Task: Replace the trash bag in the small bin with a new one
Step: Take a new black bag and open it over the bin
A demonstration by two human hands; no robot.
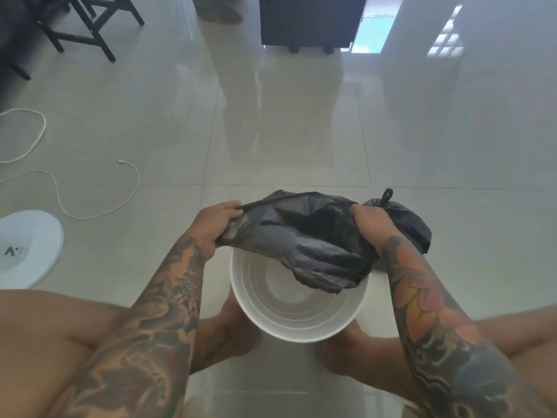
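Both forearms reach forward over the white bin point(298, 324). The left hand point(215, 226) pinches the new black trash bag point(304, 242) at 9 o'clock; the right hand point(369, 224) grips it at 3 o'clock, fingers buried in plastic. A tied bag point(407, 218) lies half hidden behind.

We see a glossy pale tiled floor point(286, 140) with grey grout lines, reflecting bright window light point(446, 40) at top right. Black chair legs point(90, 28) stand top left, and a dark cabinet on small casters point(307, 19) sits top centre. A white cable point(90, 203) loops across the left tiles, near a white round lid point(30, 245) at the left edge.
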